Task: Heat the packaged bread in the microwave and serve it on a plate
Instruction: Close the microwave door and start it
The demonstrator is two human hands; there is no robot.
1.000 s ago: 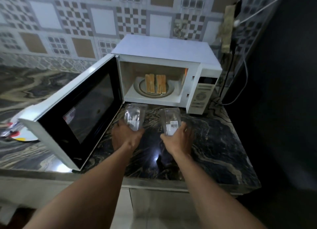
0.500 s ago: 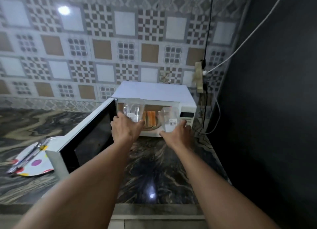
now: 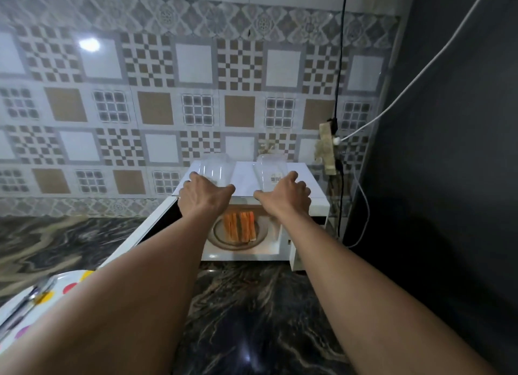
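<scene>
Both arms stretched forward over the dark marbled surface [image 3: 252, 318] to the top of the white microwave [image 3: 318, 203], which stood against the patterned tile wall [image 3: 157, 108]. The left hand [image 3: 206, 193] gripped a clear plastic pack [image 3: 214, 168], its fingers curled over the pack's near edge. The right hand [image 3: 286, 196] held a second clear pack [image 3: 269, 167] the same way, and this one bore a small barcode label [image 3: 276, 179]. Both packs looked empty and sat side by side at the microwave's top, a bare strip of white between them; I could not tell whether they rested on it or hung just above. Below the wrists the door [image 3: 148, 227] stood swung out to the left. The bread [image 3: 239, 227] was inside the open oven, its orange-brown slices standing on edge in two pairs on the round turntable [image 3: 218, 238]. A white plate [image 3: 67, 283] with coloured dots lay on the surface at the lower left, partly hidden by the left forearm, with a utensil [image 3: 28, 301] across it. A power strip [image 3: 326, 150] hung on the wall just right of the microwave, with a black cable [image 3: 340, 66] and a white cable [image 3: 420, 85] running up from it
</scene>
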